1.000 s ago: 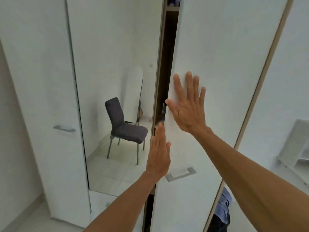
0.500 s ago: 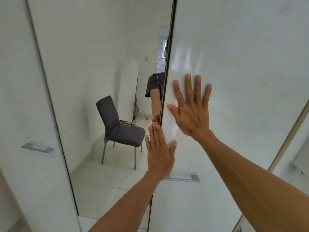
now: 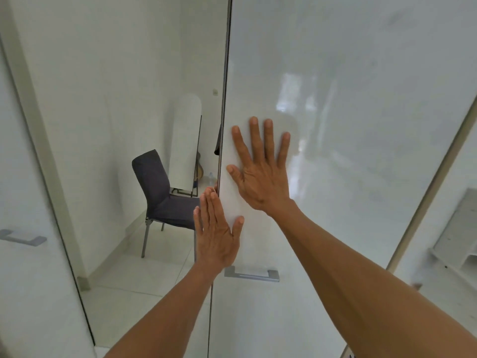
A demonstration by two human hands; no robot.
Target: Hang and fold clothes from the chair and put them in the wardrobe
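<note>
My right hand [image 3: 260, 174] lies flat and open on the white wardrobe door [image 3: 348, 125]; my left hand [image 3: 215, 233], open too, covers its left edge (holding nothing); the gray chair [image 3: 161, 192] sits bare, farther left.

A white shelf unit [image 3: 462, 244] stands at far right.

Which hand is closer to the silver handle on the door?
Left. The left hand presses flat just above the handle, its wrist almost beside it. The right hand is spread higher up the wardrobe door.
</note>
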